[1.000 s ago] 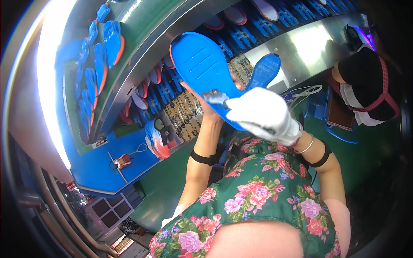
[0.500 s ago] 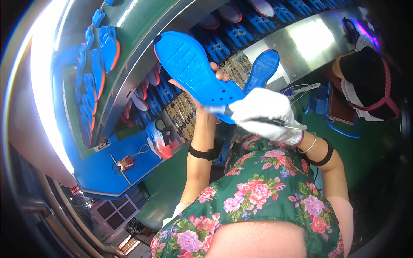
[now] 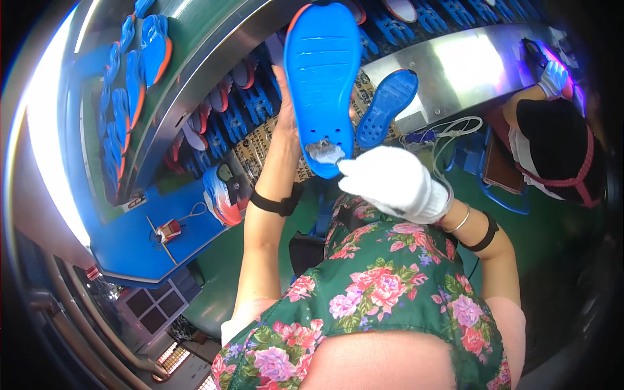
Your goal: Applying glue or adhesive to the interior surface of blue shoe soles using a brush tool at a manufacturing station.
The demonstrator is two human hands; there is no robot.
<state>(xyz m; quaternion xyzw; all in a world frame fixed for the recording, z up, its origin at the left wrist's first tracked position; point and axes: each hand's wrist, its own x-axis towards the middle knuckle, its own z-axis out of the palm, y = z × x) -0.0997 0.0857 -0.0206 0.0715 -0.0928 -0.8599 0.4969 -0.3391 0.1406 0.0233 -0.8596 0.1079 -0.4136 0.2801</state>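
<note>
A steel-edged tabletop curved across the far side, brown wrapping along its near edge. Raised in front of that edge was a long blue sole. The gloved right hand had its fingers closed round a brush, most of the handle hidden. The bare left hand held the sole from beneath, thumb at its left side. A smaller-looking blue sole showed just to its right, by the near edge. The bristles touched the long sole near its holes; the step looked like spreading a coat (glue, perhaps), and the next move seemed to call for even strokes out to the rim. Dark lettering on the wrapping was too blurred to read.
</note>
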